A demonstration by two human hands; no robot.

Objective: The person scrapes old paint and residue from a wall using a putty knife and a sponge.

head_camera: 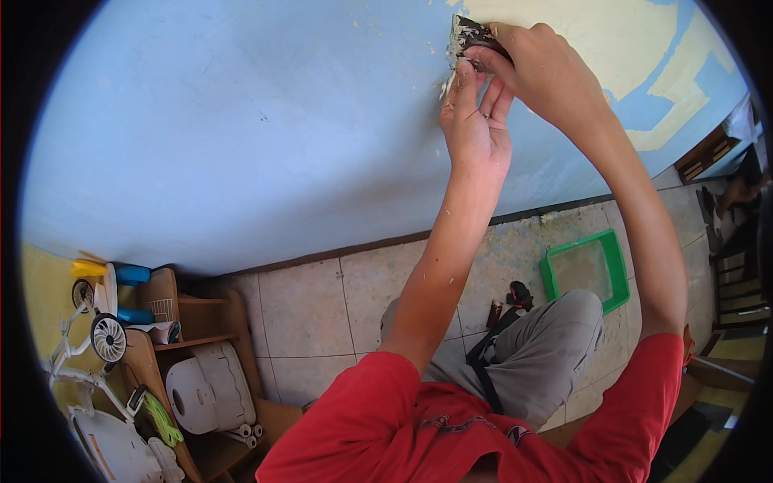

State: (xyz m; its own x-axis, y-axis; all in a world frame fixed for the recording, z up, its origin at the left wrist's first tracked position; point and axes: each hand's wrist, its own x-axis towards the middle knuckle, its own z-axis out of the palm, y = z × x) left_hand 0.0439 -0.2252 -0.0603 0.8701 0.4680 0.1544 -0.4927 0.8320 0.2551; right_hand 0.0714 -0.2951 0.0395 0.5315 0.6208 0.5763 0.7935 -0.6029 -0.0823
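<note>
My right hand [537, 66] grips a dark, flat scraper [474, 37] near the top of the view, and pale flakes cling to the scraper's blade end. Just below it, my left hand [474, 115] is raised with its thumb and fingers at the lower edge of the scraper; whether it pinches the tool or only loose flakes is hard to tell. Both hands are in front of a light blue painted wall [272, 121]. To their upper right, a pale yellow patch [610, 36] shows where the blue paint is absent. Bits of flake stick to my left forearm.
A green plastic tray [619, 268] lies on the tiled floor [302, 314] near my knee, beside paint debris along the wall's foot. A wooden shelf [238, 320] with a white appliance and a white wheeled frame [78, 344] stand at lower left. Part of a person [734, 196] shows at far right.
</note>
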